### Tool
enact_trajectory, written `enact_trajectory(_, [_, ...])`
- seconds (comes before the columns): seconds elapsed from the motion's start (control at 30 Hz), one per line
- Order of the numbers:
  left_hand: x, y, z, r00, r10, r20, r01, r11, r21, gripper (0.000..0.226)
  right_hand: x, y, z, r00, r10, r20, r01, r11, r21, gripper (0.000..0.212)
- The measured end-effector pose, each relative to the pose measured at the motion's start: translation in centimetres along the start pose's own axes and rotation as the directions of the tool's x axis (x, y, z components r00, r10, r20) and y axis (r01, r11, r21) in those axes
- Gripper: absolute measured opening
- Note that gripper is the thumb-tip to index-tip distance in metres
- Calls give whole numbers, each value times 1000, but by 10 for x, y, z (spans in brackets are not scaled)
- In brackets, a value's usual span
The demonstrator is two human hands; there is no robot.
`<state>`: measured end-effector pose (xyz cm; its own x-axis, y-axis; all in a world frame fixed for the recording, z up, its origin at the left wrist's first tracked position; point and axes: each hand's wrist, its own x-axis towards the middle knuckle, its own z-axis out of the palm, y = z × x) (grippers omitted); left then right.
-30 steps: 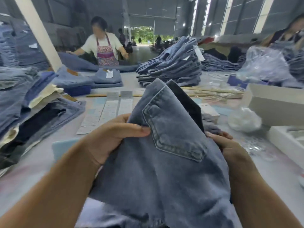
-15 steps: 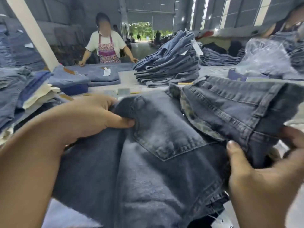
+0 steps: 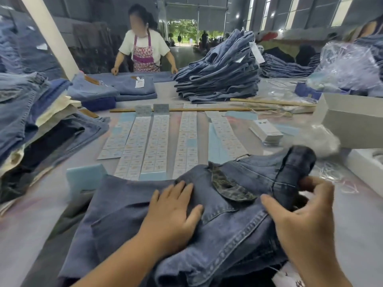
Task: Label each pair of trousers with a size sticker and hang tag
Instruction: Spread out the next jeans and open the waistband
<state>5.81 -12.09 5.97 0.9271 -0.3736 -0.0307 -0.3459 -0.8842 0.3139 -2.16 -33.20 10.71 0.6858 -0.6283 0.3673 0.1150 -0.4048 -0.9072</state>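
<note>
A pair of blue denim trousers [image 3: 238,220] lies crumpled on the table in front of me, waistband to the right. My left hand [image 3: 174,216] presses flat on the denim with straight fingers. My right hand [image 3: 300,220] grips the folded waistband edge at the right, thumb on top and fingers curled behind. Strips of size stickers [image 3: 153,141] lie in rows just beyond the trousers. A small stack of white hang tags [image 3: 267,131] sits to the right of the strips. A white tag [image 3: 290,278] peeks out under the denim at bottom right.
Tall stacks of folded jeans stand at left [image 3: 31,125] and at the back centre [image 3: 219,75]. White boxes [image 3: 350,119] and clear plastic bags [image 3: 350,67] fill the right side. A person in an apron [image 3: 144,50] works at the table's far end. A wooden stick [image 3: 186,109] crosses the table.
The trousers have come down from held up in the air onto the table. My left hand now lies flat on the denim instead of gripping it. The sticker strips are uncovered.
</note>
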Motion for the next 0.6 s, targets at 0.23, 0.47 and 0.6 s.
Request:
enact_trajectory(0.23, [-8, -19, 25, 1000, 2, -9, -2, 1000, -4, 70, -17, -18, 19, 906, -422, 19, 422, 902, -94, 61])
enact_trajectory(0.47, [-22, -36, -17, 1000, -2, -26, 8, 966, 257, 53, -14, -9, 13, 928, -334, 164, 349, 630, -694, 82])
enact_trajectory(0.6, [-35, -71, -61, 936, -304, 177, 265, 940, 214, 62, -4, -31, 25, 841, -212, 497, 537, 427, -728, 80])
